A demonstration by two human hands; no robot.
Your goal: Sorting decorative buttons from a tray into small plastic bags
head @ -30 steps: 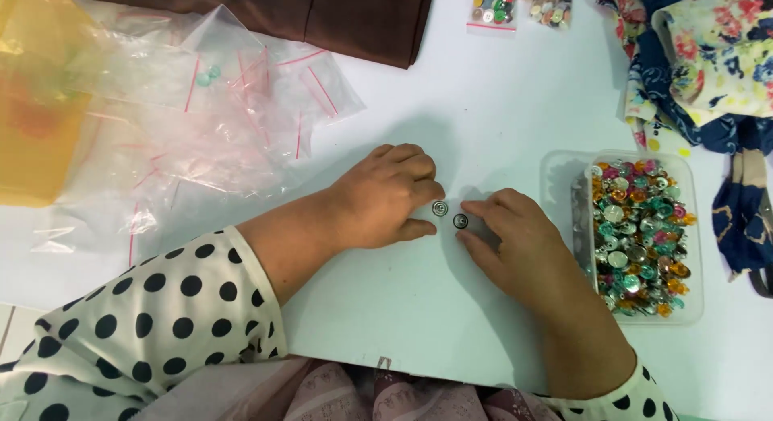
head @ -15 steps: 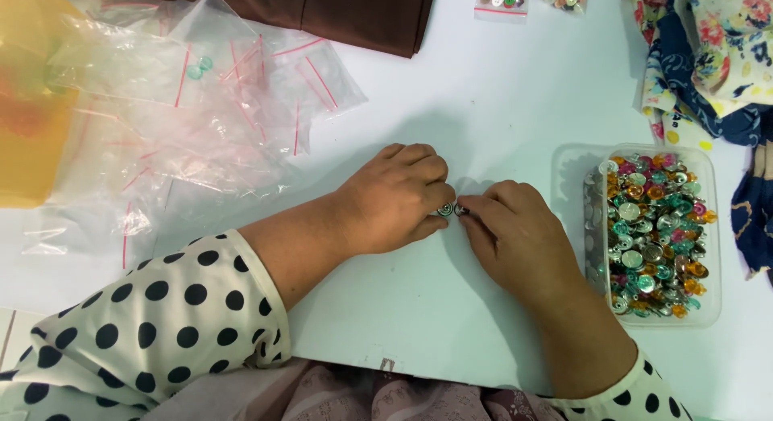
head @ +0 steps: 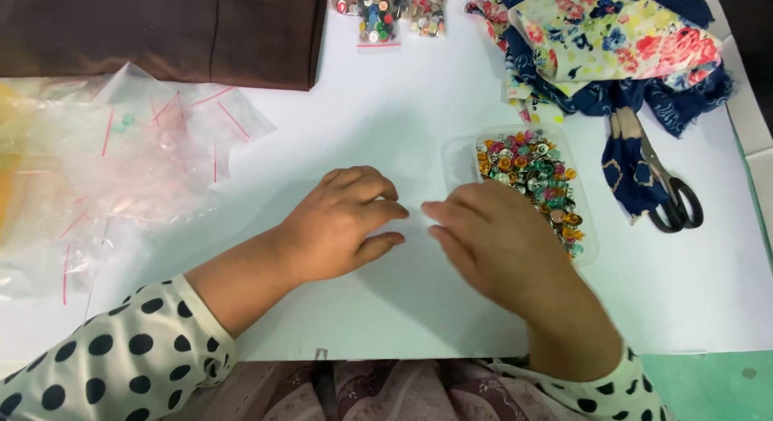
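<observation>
Both hands rest on the white tabletop (head: 386, 123) near its front edge, fingertips facing each other and almost touching at the middle. Left hand (head: 342, 224) lies palm down, fingers curled loosely inward, thumb tucked under; cannot tell whether its grip holds anything, nothing shows between the fingers. Right hand (head: 491, 244) is slightly blurred, palm down, fingers extended toward the left hand, grip looks loose, and whether a small piece sits under the fingertips cannot be told. Just beside the right hand, toward the right edge, a clear plastic tray (head: 459, 155) holds a heap of small shiny studs (head: 535, 175) in silver, green, orange and pink; the back of the right hand overlaps the tray's near side. Black-handled scissors (head: 672, 200) lie near the right edge, partly on a strip of dark blue floral fabric (head: 612, 35) that piles up at the back right corner. At the back edge, middle, 2 small clear bags of mixed buttons (head: 378, 6). Brown cloth (head: 161, 30) covers the back left corner. In front of it, along the left edge, a loose pile of clear zip bags with red strips (head: 121, 155). Both sleeves are white with black polka dots (head: 105, 365), left forearm crossing the front left part of the tabletop.
</observation>
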